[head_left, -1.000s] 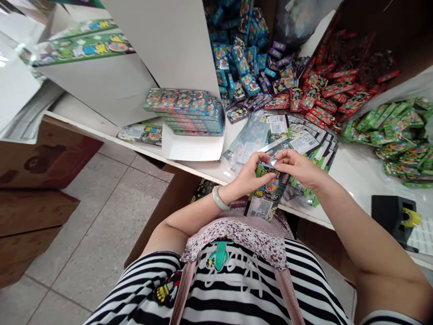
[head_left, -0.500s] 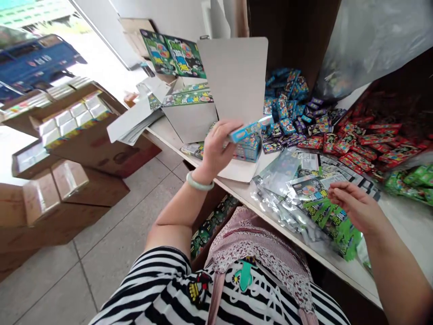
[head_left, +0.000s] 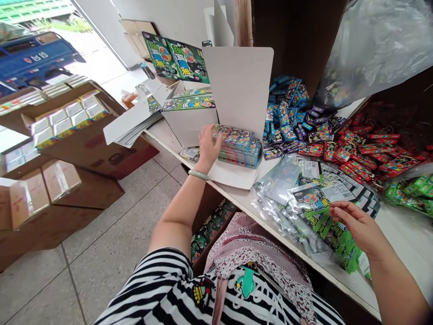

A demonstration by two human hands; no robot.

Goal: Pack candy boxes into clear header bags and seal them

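My left hand [head_left: 209, 145] rests at the left end of a neat stack of small blue and red candy packets [head_left: 239, 145], its fingers stretched and the thumb apart. The stack sits inside an open white carton [head_left: 240, 85] with its lid raised. My right hand [head_left: 353, 228] is loosely closed, thumb and fingertips near each other, with nothing visible in it. It hovers over flat green and black printed bags [head_left: 311, 203] and clear plastic bags lying on the table.
Loose packets lie in heaps on the table [head_left: 402, 243]: blue [head_left: 287, 106], purple [head_left: 299, 133], red [head_left: 372, 144] and green [head_left: 412, 185]. White card sheets [head_left: 131, 124] overhang the table's left end. Cardboard boxes [head_left: 84, 144] stand on the floor at left. A plastic sack [head_left: 375, 49] hangs at upper right.
The blue packet row that my left hand held above the carton is out of that hand, which has moved down and left onto the stack. My right hand has barely moved.
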